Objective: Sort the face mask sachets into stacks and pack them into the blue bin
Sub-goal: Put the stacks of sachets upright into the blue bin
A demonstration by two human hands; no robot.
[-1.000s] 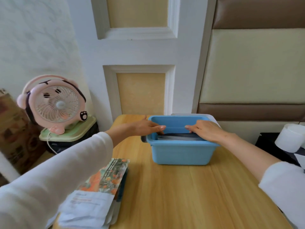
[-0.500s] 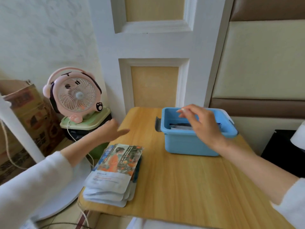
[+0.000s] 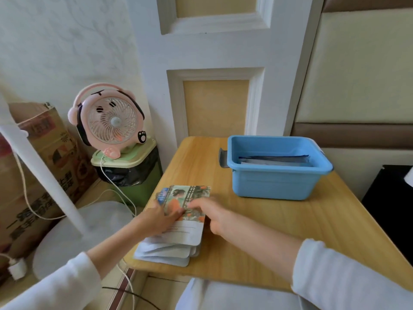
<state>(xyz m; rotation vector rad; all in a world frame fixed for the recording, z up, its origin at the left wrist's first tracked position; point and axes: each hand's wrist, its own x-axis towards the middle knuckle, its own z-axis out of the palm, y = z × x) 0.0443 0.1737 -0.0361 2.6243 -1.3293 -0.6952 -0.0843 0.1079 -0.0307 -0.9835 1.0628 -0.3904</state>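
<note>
I'm getting bright, soft daylight with faint shadows on the tabletop. Straight lines bow toward the edges, and both hands are slightly smeared by blur.

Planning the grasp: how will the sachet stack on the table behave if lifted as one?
The sachet stack is already fanned at its near corners, so the layers probably slide. The flat pouches look thin and likely flop if gripped at one edge. Both the left hand and right hand rest on it, suggesting two-sided support helps.

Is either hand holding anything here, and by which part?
Both hands, left and right, rest on the sachet stack, at its left and right sides; whether either has closed a grip cannot be told.
</note>
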